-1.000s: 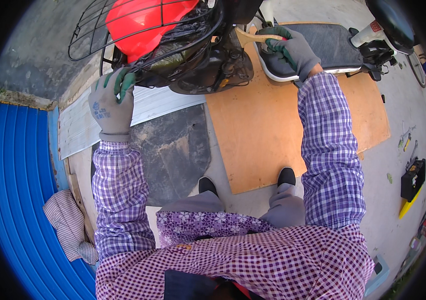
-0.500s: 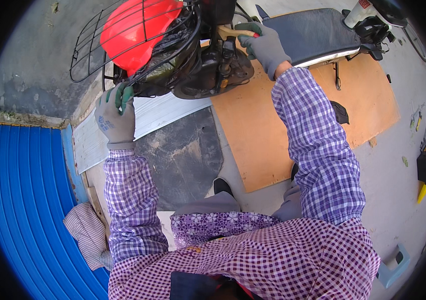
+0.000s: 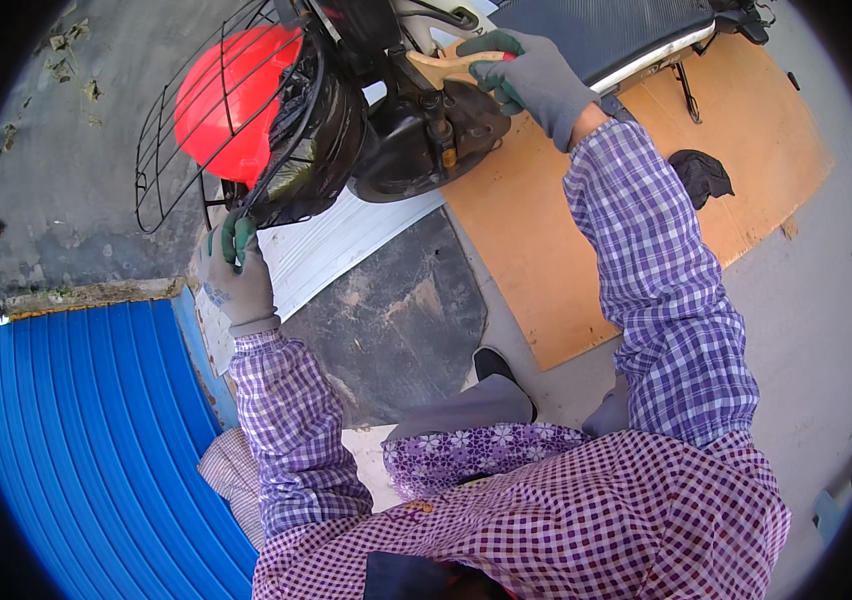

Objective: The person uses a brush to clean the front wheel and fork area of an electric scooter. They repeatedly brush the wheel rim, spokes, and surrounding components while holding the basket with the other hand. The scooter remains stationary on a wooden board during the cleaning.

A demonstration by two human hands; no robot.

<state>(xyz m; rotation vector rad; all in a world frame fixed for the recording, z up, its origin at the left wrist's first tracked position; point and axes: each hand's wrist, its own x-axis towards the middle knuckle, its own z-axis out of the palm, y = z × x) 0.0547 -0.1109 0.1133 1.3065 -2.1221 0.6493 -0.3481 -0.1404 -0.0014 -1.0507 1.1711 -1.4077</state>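
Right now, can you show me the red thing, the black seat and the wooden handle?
Red thing [image 3: 243, 102]: head view, middle of its smooth, rounded side.
Black seat [image 3: 606, 36]: head view, middle of its top.
Wooden handle [image 3: 444, 69]: head view, its bare, curved wood.

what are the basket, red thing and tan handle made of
Black wire basket: probably coated metal, dark finish; thin, stiff bars. Rounded red object: likely plastic, smooth, with shiny highlights. Tan curved handle in the grey gloved right hand: perhaps smooth wood, judging by its pale brown colour; grain isn't discernible.
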